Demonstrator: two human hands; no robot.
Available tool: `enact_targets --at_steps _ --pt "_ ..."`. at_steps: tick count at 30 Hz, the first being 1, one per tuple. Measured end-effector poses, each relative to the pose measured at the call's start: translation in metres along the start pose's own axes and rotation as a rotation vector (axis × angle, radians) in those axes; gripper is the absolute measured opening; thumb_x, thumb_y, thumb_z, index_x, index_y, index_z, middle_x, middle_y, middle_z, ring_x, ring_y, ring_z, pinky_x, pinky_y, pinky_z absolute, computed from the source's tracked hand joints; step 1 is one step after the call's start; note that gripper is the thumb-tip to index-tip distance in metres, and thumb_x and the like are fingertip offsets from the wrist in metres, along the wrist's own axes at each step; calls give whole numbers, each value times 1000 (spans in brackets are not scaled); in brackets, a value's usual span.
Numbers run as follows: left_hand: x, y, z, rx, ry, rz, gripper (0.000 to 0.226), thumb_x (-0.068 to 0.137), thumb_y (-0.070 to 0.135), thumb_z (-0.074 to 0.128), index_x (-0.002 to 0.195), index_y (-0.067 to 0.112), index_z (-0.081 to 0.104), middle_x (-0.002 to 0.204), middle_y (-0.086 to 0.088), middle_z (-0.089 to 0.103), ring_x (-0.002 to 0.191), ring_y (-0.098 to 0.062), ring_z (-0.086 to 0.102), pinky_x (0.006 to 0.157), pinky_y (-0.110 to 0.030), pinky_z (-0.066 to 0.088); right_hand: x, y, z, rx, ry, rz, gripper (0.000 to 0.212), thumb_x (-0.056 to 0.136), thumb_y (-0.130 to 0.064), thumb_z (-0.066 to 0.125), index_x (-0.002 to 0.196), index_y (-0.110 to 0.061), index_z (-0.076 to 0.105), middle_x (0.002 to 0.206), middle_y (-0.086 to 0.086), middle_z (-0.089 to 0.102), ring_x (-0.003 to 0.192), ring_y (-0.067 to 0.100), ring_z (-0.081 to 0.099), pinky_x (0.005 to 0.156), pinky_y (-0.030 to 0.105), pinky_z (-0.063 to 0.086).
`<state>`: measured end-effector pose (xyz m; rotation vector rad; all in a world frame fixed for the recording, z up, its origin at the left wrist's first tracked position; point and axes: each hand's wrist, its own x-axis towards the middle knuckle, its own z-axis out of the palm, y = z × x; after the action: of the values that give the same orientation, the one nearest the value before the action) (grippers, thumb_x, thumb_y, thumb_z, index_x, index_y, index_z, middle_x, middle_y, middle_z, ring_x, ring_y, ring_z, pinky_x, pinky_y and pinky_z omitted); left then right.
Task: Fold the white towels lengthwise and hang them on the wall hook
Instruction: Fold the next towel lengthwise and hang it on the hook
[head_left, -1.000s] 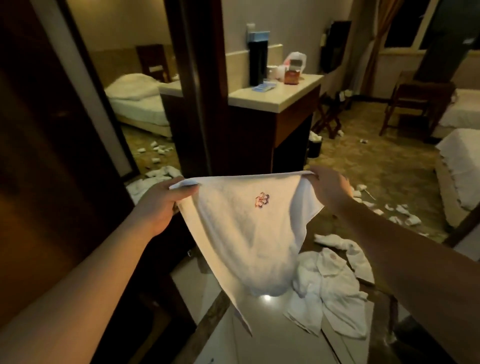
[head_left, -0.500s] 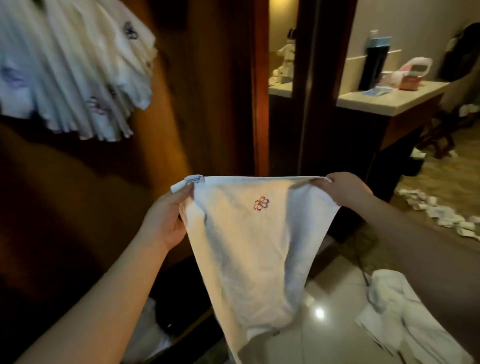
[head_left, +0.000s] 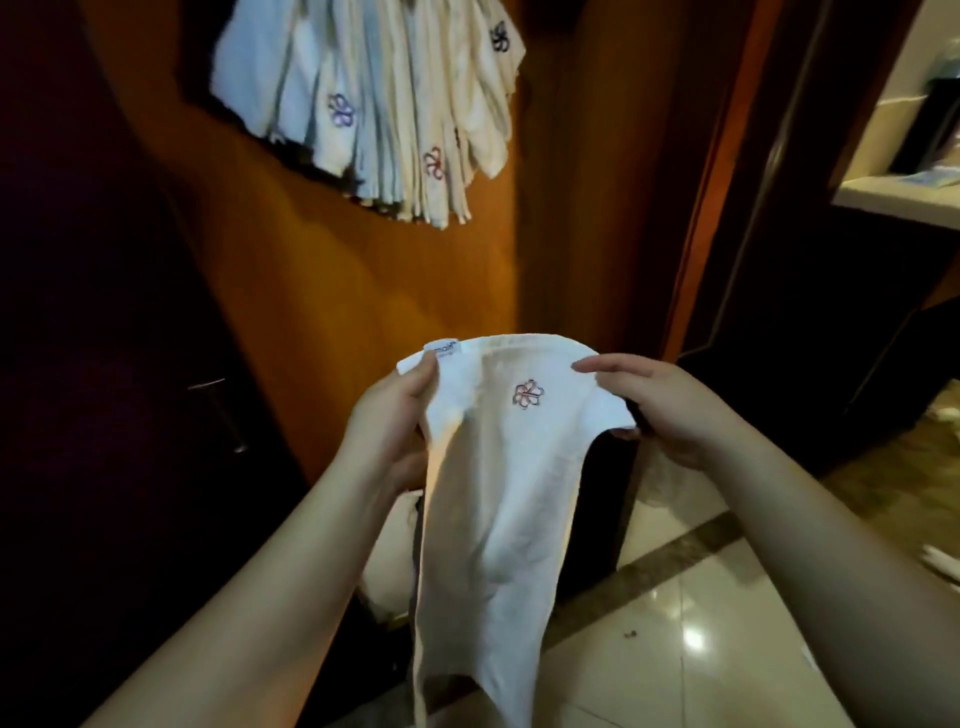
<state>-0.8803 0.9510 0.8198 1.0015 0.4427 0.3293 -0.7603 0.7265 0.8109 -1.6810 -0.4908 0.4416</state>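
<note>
I hold a white towel (head_left: 498, 493) with a red embroidered flower near its top edge, hanging down in front of me. My left hand (head_left: 389, 415) pinches its top left corner by the label. My right hand (head_left: 654, 405) holds the top right corner, fingers stretched over the top edge and thumb underneath. The towel's top edge sags in a curve between the hands. Up on the orange wooden wall hangs a bunch of several folded white towels (head_left: 374, 104) with purple, red and dark flower marks. The hook itself is out of view above.
A dark door with a metal handle (head_left: 223, 410) fills the left. A dark wooden frame (head_left: 727, 208) stands to the right, with a pale countertop (head_left: 893, 200) beyond it. Glossy floor tiles (head_left: 691, 649) lie below right.
The view has swung left and up from the room to the wall with the hung towels. My hands have come closer together, so the towel is narrower and its top edge slack.
</note>
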Motion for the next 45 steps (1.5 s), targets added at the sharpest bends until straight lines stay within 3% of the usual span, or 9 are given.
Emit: enact_targets --at_steps 8,12,19,26,30,32,36,40,45 --pt "-45 15 -19 219 -89 120 37 101 34 53 126 9 64 116 -16 72 106 -34 70 91 -47 55 -39 -51 86 -157 -264 -244 44 86 7 49 97 -27 73 79 -7 63 74 14 53 64 26 46" --pt "-64 22 -26 193 -185 159 39 103 31 48 125 3 64 116 -24 70 106 -38 68 93 -49 53 -46 -63 108 -244 -185 -383 20 88 -14 72 91 -34 70 89 -6 74 86 7 69 83 25 53" --pt "-78 31 -30 195 -316 170 60 87 50 60 126 4 65 122 -28 64 113 -36 63 103 -51 45 -58 -78 123 -351 -49 -498 3 92 -32 68 94 -31 71 82 -14 71 77 -1 67 69 10 51" --pt "-83 32 -32 224 -400 165 71 86 62 51 135 11 61 132 -19 63 124 -32 59 105 -47 42 -69 -88 131 -394 42 -480 12 90 -39 68 93 -28 72 77 -12 71 75 2 66 76 37 58" --pt "-90 35 -30 347 -407 177 91 70 79 61 134 14 60 124 -9 68 120 -23 62 106 -45 45 -74 -92 132 -381 29 -467 10 90 -38 69 90 -28 70 75 -11 71 72 2 67 74 31 59" --pt "-93 37 -31 472 -431 255 78 70 63 78 129 16 62 110 -3 71 108 -19 66 91 -33 51 -75 -94 130 -389 9 -449 11 89 -38 69 88 -27 70 73 -10 71 71 0 67 69 21 56" --pt "-93 39 -34 581 -516 301 52 79 7 73 128 15 59 103 3 73 105 -17 67 94 -34 48 -75 -103 124 -489 -64 -370 10 90 -39 69 83 -31 67 73 -10 71 69 -3 66 62 13 52" --pt "-90 39 -34 610 -501 331 52 79 5 72 128 17 60 105 3 72 106 -16 65 98 -35 47 -75 -110 124 -539 -84 -333 15 89 -41 70 86 -26 70 81 -4 74 78 8 70 80 39 59" --pt "-90 39 -33 611 -488 298 47 84 10 67 130 15 60 108 1 71 107 -14 63 97 -33 45 -79 -112 124 -558 -99 -344 19 90 -43 68 88 -24 70 75 -4 74 66 4 70 73 30 57"
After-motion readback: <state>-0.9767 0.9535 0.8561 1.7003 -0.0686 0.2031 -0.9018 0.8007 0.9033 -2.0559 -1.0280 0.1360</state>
